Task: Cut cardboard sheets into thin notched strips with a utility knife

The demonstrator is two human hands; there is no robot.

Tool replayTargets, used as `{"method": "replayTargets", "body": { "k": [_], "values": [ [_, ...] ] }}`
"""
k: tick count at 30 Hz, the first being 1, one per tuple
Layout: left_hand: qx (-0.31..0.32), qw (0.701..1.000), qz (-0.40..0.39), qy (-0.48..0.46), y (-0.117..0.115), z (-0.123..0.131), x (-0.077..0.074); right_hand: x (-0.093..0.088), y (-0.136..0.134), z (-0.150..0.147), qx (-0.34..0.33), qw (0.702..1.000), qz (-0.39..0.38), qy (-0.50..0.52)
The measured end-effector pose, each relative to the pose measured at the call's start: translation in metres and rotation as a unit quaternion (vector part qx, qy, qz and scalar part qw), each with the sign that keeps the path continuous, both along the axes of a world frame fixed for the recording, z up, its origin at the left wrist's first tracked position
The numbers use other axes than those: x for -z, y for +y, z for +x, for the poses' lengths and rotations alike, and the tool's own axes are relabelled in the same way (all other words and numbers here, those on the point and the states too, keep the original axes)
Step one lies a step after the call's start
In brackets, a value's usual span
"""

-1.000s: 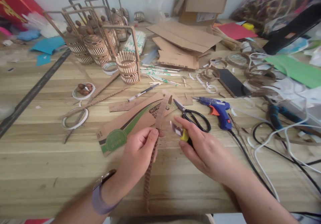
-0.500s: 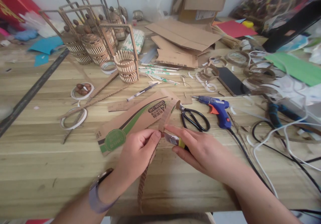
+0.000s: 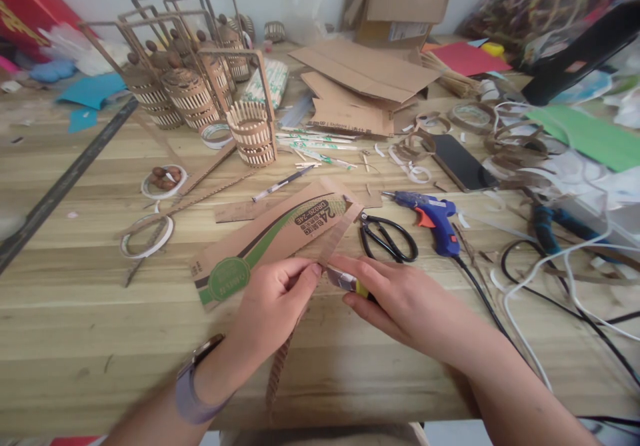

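Note:
My left hand [image 3: 280, 296] pinches a narrow cardboard strip [image 3: 339, 234] between thumb and fingers. One end of the strip slants up to the right; the other hangs down toward the table's front edge, showing ridges. My right hand [image 3: 395, 296] is closed around a yellow and black utility knife [image 3: 361, 289], its blade end close to the strip by my left fingertips. Its index finger reaches to the strip. Behind both hands lies a printed cardboard piece [image 3: 270, 246] with a green band. Black-handled scissors [image 3: 389, 238] rest just beyond my right hand.
A blue glue gun [image 3: 435, 223] with its cord lies to the right, near a phone [image 3: 463, 163] and tangled white cables. Several small stick-built baskets [image 3: 253, 133] with tall handles stand at the back left. Cardboard sheets [image 3: 365, 69] are stacked at the back.
The strip's upper part has straightened and its lower end has swung slightly left. Both hands stay nearly in place, still holding the strip and the utility knife.

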State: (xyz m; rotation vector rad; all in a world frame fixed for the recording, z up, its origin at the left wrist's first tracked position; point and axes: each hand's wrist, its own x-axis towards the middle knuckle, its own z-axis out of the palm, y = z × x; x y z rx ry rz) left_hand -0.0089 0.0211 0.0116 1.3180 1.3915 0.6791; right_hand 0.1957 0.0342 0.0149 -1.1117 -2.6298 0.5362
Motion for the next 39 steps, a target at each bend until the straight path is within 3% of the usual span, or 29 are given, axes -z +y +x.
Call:
{"method": "replayTargets", "body": {
  "k": [16,24,33,35,39],
  "values": [
    [0.033,0.995,0.076,0.059,0.001,-0.002,0.002,0.000,0.001,0.001,-0.025,0.999,0.006,-0.020],
    [0.066,0.987,0.138,0.050,-0.002,-0.002,0.000,-0.006,-0.003,0.002,-0.003,0.992,-0.099,0.080],
    [0.031,0.997,0.070,-0.007,-0.002,-0.003,0.002,-0.010,-0.002,0.000,0.038,0.949,-0.254,0.184],
    [0.017,0.999,0.046,-0.017,-0.002,-0.002,0.001,-0.008,-0.002,0.000,0.049,0.953,-0.243,0.172],
    [-0.016,0.999,0.017,-0.036,-0.002,-0.001,-0.001,-0.005,-0.002,-0.001,0.061,0.979,-0.153,0.116]
  ]
}}
